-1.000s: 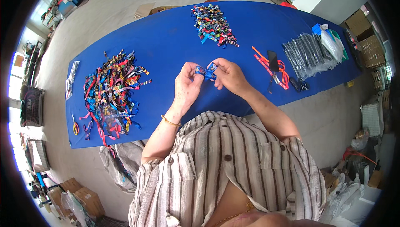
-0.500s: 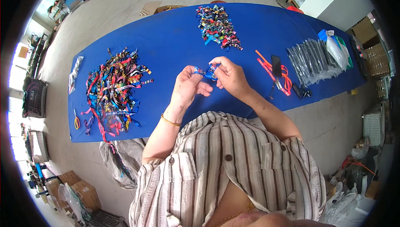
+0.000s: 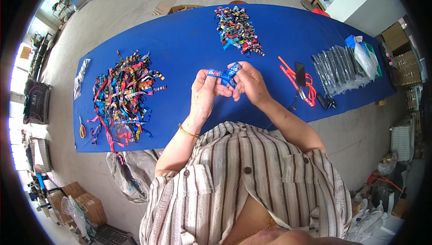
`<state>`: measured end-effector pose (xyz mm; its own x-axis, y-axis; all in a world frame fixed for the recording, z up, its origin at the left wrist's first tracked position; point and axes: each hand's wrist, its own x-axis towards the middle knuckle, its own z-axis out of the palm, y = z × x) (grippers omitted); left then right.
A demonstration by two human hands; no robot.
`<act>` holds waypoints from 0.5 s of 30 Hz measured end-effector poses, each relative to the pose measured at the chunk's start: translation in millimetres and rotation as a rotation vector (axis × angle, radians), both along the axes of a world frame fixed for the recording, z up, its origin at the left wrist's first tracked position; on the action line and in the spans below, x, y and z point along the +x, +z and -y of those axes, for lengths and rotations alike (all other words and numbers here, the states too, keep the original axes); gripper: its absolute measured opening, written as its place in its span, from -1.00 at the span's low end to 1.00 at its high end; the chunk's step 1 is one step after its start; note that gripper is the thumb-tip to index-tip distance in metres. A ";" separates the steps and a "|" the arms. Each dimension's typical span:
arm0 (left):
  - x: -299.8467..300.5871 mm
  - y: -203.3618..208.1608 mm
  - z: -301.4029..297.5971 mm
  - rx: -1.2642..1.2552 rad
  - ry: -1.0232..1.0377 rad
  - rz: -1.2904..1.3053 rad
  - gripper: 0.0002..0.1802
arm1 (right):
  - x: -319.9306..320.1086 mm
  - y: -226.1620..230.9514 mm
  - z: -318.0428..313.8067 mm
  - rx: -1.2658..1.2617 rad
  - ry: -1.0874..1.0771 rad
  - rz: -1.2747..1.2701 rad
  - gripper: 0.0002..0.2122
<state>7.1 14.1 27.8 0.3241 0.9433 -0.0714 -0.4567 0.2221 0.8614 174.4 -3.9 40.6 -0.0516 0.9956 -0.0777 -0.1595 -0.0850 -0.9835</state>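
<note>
A blue printed ribbon (image 3: 224,75) is stretched and looped between my two hands, just above the blue table. One part of it is pinched between the thumb and fingers of my left hand (image 3: 206,90). My right hand (image 3: 250,83) grips the other side, with a length standing up by the thumb and forefinger. Part of the loop is covered by my fingers. To the left lies a loose heap of many-coloured ribbon strips (image 3: 126,92). Farther off, beyond my hands, small bow-like ribbon pieces (image 3: 237,29) are packed into a block.
Yellow-handled scissors (image 3: 82,130) and a clear plastic packet (image 3: 82,78) lie at the left edge. On the right are a dark phone (image 3: 299,73), an orange-red lanyard (image 3: 309,90), and a row of dark plastic-wrapped packets (image 3: 339,67) beside a white bag (image 3: 365,58).
The ribbon between my hands has opened into a wider, clearer loop. My right hand has turned and shifted slightly right, while my left fingers have come closer beneath the ribbon.
</note>
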 end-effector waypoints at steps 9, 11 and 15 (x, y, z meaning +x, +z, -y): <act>-5.3 9.6 4.4 0.062 0.021 0.062 -0.76 | -7.7 -5.0 -0.3 -0.150 0.079 -0.428 -0.63; -9.0 11.9 5.3 0.091 0.007 0.060 -0.76 | -9.7 -4.5 2.0 -0.147 0.086 -0.436 -0.62; -17.0 19.5 5.5 0.208 -0.085 -0.066 -0.68 | -10.3 -5.3 5.2 -0.154 0.150 -0.415 -0.64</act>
<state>-9.9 8.6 47.3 0.4042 0.9094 0.0977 -0.3853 0.0724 0.9199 164.1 -9.1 35.3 -0.2524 0.9532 -0.1667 -0.5117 -0.2777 -0.8131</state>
